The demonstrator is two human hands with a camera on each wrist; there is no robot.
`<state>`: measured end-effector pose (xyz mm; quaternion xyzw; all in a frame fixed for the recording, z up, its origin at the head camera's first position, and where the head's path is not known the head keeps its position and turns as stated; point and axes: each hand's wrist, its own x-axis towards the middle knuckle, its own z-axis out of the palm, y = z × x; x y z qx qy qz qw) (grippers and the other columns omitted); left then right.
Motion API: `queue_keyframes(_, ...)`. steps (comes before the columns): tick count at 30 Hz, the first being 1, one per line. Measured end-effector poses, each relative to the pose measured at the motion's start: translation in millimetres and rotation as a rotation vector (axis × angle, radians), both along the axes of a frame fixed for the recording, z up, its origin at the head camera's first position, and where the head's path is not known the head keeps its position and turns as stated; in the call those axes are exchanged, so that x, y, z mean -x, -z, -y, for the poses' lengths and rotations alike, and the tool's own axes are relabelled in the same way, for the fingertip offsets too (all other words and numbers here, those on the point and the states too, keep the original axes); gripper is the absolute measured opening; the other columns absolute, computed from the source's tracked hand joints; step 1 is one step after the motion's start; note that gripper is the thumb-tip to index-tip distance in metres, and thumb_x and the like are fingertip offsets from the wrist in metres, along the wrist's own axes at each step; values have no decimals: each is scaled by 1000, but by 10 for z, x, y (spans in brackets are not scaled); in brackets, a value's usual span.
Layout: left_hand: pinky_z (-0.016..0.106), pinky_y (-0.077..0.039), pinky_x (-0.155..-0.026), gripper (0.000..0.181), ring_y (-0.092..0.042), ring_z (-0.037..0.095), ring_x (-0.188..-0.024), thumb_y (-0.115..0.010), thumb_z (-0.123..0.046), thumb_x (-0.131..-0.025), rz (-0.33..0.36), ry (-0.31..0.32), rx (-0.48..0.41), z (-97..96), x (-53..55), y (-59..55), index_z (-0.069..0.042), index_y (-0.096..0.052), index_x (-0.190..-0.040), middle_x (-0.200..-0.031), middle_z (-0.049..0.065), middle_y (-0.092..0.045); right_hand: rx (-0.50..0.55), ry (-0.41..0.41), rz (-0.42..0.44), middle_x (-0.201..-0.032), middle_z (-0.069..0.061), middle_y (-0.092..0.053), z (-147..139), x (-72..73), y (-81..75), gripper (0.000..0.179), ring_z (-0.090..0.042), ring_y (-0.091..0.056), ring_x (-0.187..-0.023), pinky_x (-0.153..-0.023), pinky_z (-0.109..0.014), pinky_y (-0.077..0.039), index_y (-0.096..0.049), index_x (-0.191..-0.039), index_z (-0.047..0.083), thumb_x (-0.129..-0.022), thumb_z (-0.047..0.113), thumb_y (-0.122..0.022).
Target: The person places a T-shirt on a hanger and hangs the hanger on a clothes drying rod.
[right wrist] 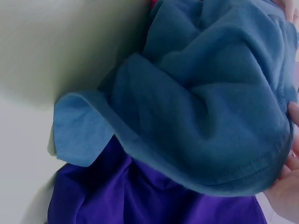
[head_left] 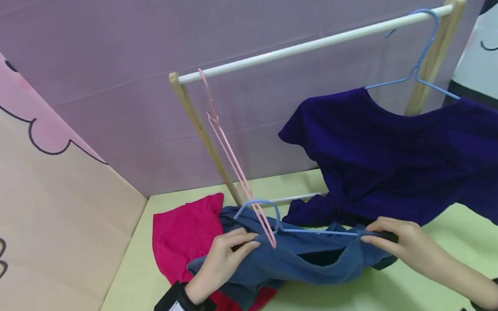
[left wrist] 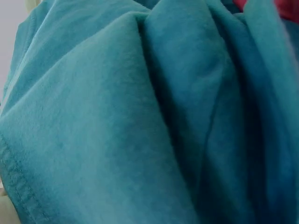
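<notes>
Blue cloth bunched between the two hands: the blue shirt (head_left: pixel 284 265) was held up over the table (head_left: pixel 330 300), in front of the rack, partly overlapping the red cloth (head_left: pixel 189 233). A hanger (head_left: pixel 318 231) lay along its neckline, hook up and one arm running toward the right hand (head_left: pixel 402 238). That hand pinched the shirt between thumb and fingers near the end of the arm. The left hand (head_left: pixel 228 255) pinched the cloth on the other side, thumb and fingers closed on it; whether it gripped the hanger too, I could not tell. The left wrist view showed mostly folds.

The pink hanger (head_left: pixel 213 110) hung from the rail (head_left: pixel 319 46) near its left end, its lower part crossing in front of the shirt, close by the hook. Near the right end, a second blue hanger (head_left: pixel 417 66) carried the purple shirt (head_left: pixel 389 154).
</notes>
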<state>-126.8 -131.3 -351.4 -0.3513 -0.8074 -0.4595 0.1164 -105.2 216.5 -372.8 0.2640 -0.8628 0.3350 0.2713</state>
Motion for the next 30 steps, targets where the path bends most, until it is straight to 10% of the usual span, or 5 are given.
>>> queue_keyframes(11, 15, -37, -50, 15, -41, 1, -60, -65, 0, -80, -18, 5, 12, -70, -1, -34, 2, -71, -94, -67, 2, -52, 81, -223, -69, -79, 6, -62, 10, 48, 32, 29, 2, -53, -70, -60, -10, -40, -67, -87, 8, -67, -12, -70)
queue_keyframes(30, 15, -40, -52, 15, -43, 1, -60, -63, -1, -82, -52, 110, 23, -318, 7, -97, 3, -69, -95, -69, 5, -55, 69, -179, 28, -82, 10, -64, 230, -14, -110, 28, 2, -57, -74, -66, -8, -42, -66, -89, 16, -74, -8, -67)
